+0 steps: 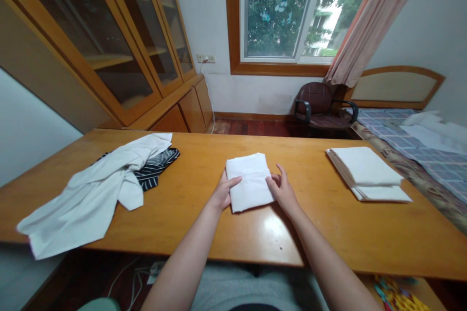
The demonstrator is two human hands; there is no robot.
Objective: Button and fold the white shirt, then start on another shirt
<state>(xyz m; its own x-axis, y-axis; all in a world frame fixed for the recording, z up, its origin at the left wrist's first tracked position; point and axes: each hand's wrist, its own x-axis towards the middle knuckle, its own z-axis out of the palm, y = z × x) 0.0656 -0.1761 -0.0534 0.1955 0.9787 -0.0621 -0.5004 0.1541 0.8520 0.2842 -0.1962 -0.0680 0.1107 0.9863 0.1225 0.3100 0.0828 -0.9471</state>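
Observation:
A folded white cloth (251,182), squarish and several layers thick, is held at the middle of the wooden table, with a fold line across its top. My left hand (224,189) grips its left edge, thumb on top and fingers underneath. At the right edge, my right hand (282,188) pinches the cloth with its thumb over the top, while one finger sticks up and away from it. Whether the cloth touches the table is hard to see. On the right of the table lies a neat stack of folded white cloths (368,167).
Loose, unfolded white cloth (98,187) lies on the left, partly over a black striped cloth (155,167). The wooden table (204,233) spans the view. Beyond it are a glass-door cabinet (175,87), an armchair (317,102) and a bed (419,131). Yellow items (397,296) sit low right.

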